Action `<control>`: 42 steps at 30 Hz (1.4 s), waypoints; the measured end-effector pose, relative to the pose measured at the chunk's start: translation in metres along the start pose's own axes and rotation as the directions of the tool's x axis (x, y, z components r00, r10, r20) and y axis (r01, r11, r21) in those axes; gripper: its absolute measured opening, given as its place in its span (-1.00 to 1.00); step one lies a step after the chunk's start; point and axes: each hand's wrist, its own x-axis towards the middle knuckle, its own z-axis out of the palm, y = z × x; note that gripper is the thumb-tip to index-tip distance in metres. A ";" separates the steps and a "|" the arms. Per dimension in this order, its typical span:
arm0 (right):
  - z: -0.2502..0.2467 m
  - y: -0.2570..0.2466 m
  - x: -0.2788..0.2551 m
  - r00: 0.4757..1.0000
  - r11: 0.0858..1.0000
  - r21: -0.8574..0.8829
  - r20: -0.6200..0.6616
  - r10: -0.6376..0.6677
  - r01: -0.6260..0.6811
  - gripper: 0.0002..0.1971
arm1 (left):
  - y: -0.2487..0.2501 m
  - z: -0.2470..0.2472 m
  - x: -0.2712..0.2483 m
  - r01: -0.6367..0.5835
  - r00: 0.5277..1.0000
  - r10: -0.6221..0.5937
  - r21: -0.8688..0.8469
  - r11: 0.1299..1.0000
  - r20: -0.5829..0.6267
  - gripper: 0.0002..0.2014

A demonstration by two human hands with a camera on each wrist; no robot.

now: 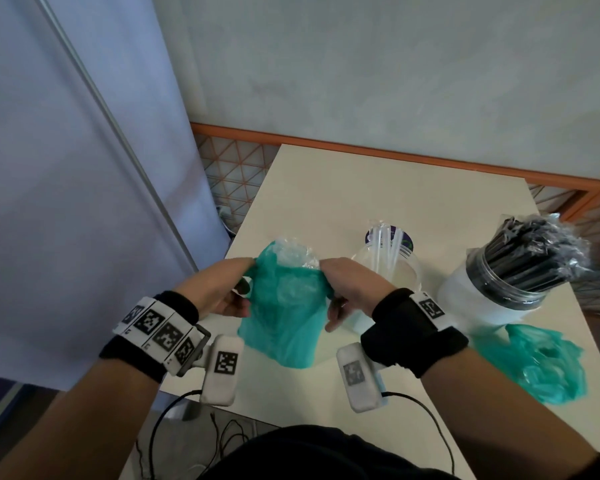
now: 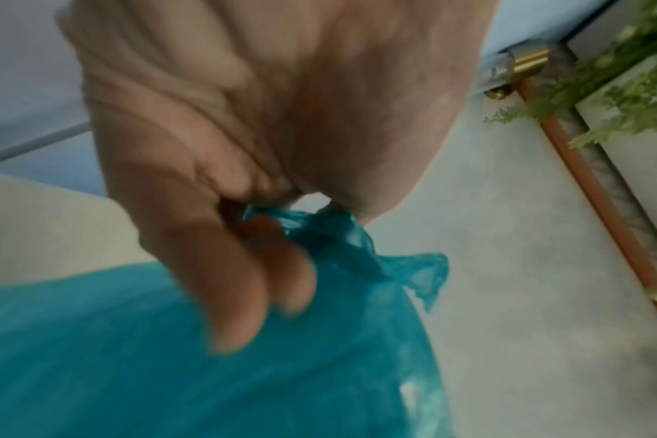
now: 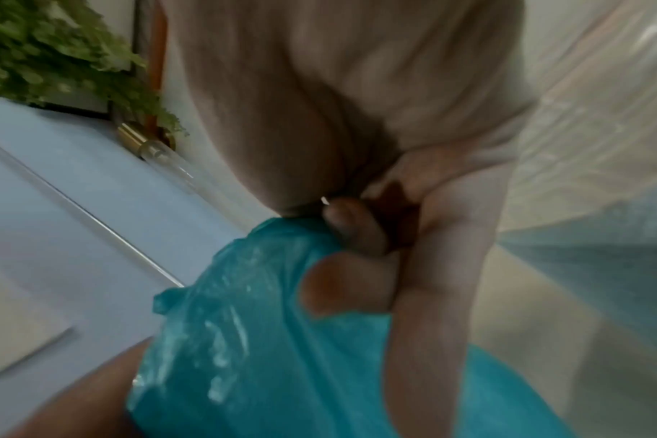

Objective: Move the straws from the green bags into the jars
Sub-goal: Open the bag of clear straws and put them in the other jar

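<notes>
A: We see both hands lifted over the near left part of the white table (image 1: 326,188), sharing one green bag (image 1: 284,306). The left hand (image 1: 219,289) pinches the bag's left top corner, thumb against curled fingers.

B: Our left wrist view agrees: the fingers (image 2: 244,284) are folded over a twisted bit of the green bag (image 2: 334,234), with the rest of the film spreading out below.

A: The right hand (image 1: 350,285) grips the opposite top corner. In the right wrist view the thumb and curled fingertips (image 3: 349,284) press the green bag (image 3: 267,340) between them.

B: So the mouth is drawn apart between the two hands, and we can see crinkled clear plastic wrapping (image 1: 297,254) poking out of the top. We cannot tell whether straws are inside it.

A: Just beyond the right hand stands a clear jar (image 1: 392,268) with pale clear straws (image 1: 390,242) sticking up from it, around the middle of the table.

B: Towards the right edge is a second jar (image 1: 482,296), packed with black straws (image 1: 527,254) in clear wrap that fans out over its rim.

A: In front of that jar, close to the near right corner, a second green bag (image 1: 541,365) lies crumpled on the table.

B: It sits just beside that jar's base, well apart from the bag we see held.
</notes>
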 end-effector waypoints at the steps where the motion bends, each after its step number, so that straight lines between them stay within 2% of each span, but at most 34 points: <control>1: 0.001 0.001 0.000 1.000 1.000 0.028 0.017 0.012 -0.013 -0.72 | 0.001 0.000 -0.001 -0.013 0.999 0.014 -0.035 0.999 0.029 -0.71; 5: 0.001 0.000 -0.004 0.977 0.967 0.240 0.171 -0.126 0.082 -0.69 | 0.009 0.001 -0.005 -0.085 0.988 0.099 -0.119 0.989 0.115 -0.56; 8: -0.002 0.001 -0.003 0.945 0.941 0.301 0.234 -0.227 0.152 -0.61 | 0.013 0.000 -0.008 -0.111 0.980 0.129 -0.128 0.986 0.149 -0.62; 11: -0.004 0.009 -0.001 0.927 0.913 0.377 0.262 -0.268 0.157 -0.48 | 0.011 -0.003 -0.004 -0.115 0.959 0.166 -0.220 0.969 0.229 -0.67; 16: 0.002 0.018 0.007 0.937 0.868 0.468 0.202 -0.285 0.163 -0.28 | 0.001 -0.002 0.007 -0.132 0.957 0.188 -0.242 0.961 0.222 -0.52; 20: 0.009 0.032 0.012 0.959 0.907 0.389 0.155 -0.235 0.160 -0.14 | -0.017 -0.003 0.008 -0.178 0.947 0.204 -0.124 0.976 0.247 -0.36; 22: 0.013 0.038 0.009 0.966 0.930 0.333 0.147 -0.213 0.155 -0.13 | -0.025 -0.002 0.006 -0.199 0.934 0.218 -0.094 0.975 0.282 -0.31; 24: 0.014 0.038 0.007 0.967 0.919 0.360 0.129 -0.218 0.159 -0.16 | -0.029 0.000 0.005 -0.223 0.925 0.251 -0.127 0.967 0.287 -0.28; 28: 0.004 0.022 0.006 0.960 0.821 0.533 0.053 -0.275 0.206 -0.26 | -0.021 0.001 0.004 -0.213 0.900 0.318 -0.336 0.917 0.297 -0.33; 31: -0.003 0.014 0.002 0.948 0.766 0.608 0.067 -0.312 0.210 -0.30 | -0.017 0.006 0.003 -0.201 0.892 0.325 -0.369 0.907 0.313 -0.33; 33: -0.001 0.015 0.000 0.946 0.767 0.607 0.073 -0.315 0.208 -0.28 | -0.018 0.009 0.004 -0.184 0.890 0.321 -0.390 0.902 0.323 -0.37; 36: 0.006 0.021 -0.001 0.951 0.829 0.501 0.038 -0.306 0.247 -0.18 | -0.017 0.013 0.003 -0.103 0.907 0.291 -0.509 0.855 0.306 -0.56; 38: 0.011 0.022 -0.003 0.947 0.819 0.513 0.035 -0.319 0.257 -0.17 | -0.015 0.015 0.004 -0.098 0.926 0.262 -0.500 0.860 0.270 -0.51; 42: 0.013 0.017 -0.008 0.936 0.741 0.623 0.035 -0.349 0.252 -0.20 | -0.012 0.018 0.006 -0.125 0.928 0.259 -0.431 0.894 0.267 -0.44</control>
